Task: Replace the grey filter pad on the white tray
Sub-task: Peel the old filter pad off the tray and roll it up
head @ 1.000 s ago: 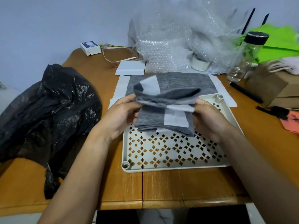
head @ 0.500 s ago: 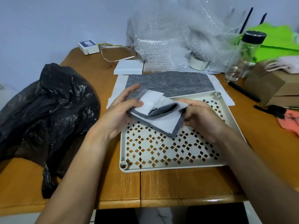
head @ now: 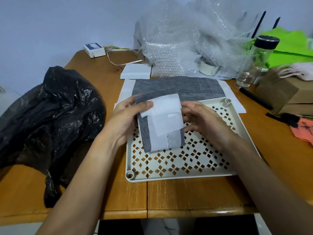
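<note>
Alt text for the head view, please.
The left hand and right hand hold a folded pad over the white tray on a table. A flat grey pad lies behind; a black bag sits left.

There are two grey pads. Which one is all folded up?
The folded grey pad, held by the left hand and right hand over the white tray. The flat grey pad lies spread out behind the tray.

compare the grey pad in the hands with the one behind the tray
The held pad is folded, showing white layers; the flat pad lies spread out, all grey. The left hand and right hand hold the held pad over the white tray; the flat pad rests on white paper. Both are the same grey fabric.
</note>
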Demonstrator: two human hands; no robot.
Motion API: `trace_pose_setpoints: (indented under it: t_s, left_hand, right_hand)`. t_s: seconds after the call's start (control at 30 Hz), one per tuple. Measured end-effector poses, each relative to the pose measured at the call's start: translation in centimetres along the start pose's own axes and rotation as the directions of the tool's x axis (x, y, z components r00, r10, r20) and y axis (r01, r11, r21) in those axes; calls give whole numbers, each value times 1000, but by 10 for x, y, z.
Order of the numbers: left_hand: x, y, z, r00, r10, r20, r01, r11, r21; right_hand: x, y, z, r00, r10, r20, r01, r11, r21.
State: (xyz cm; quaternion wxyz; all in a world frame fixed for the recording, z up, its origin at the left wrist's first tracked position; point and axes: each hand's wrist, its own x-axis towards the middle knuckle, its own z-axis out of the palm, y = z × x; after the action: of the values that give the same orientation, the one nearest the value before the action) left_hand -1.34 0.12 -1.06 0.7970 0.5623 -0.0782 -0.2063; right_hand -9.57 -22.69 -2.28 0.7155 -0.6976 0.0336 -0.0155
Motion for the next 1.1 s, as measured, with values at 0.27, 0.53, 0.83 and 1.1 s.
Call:
trace_pose_setpoints:
  t_s: [0.27,0.53,0.83,1.1]
  left_hand:
    - [-2,-5,8,998,-24,59,16,990,137]
    - [-6,-8,11,979,-180,92,141,934,329]
    - [-5,-11,9,993,-72,92,40,949,313]
    - [-9,-8,13,992,-86,87,53,943,330]
  right_hand:
    - [-6,-1,8,987,150,60,-144,985,-94]
    - [-5,-3,8,993,111,-34,-113,991,-67]
    - [-3,-2,7,978,194,73,-187,978,-91]
    - [-7,-2,6,990,138,36,-135,987,-85]
